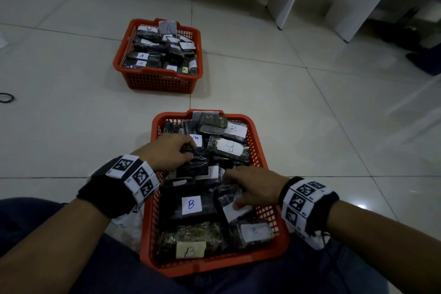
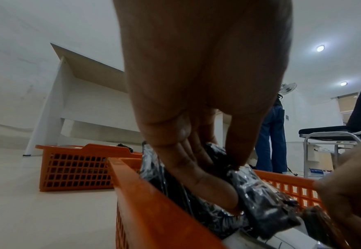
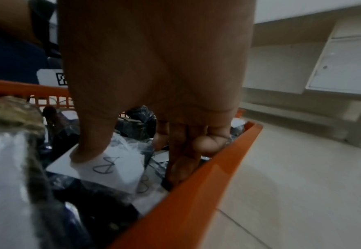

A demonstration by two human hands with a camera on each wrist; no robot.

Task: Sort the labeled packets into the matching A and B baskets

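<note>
Crinkly clear plastic over a dark soft filling makes the packet [image 2: 258, 200] light and slippery, so the left hand [image 1: 167, 150] pinches its bunched end inside the near basket [image 1: 276, 243], while the right hand [image 1: 253, 188] beside it presses a B-labelled packet [image 3: 111, 166] with its thumb.

Two orange mesh baskets stand on the tiled floor. The far basket [image 1: 158, 79] is heaped with dark packets bearing white A labels. The near basket [image 1: 259, 150] is crammed with dark, glossy packets labelled B [image 1: 191, 205], lying flat, tilted and overlapping edge to edge.
</note>
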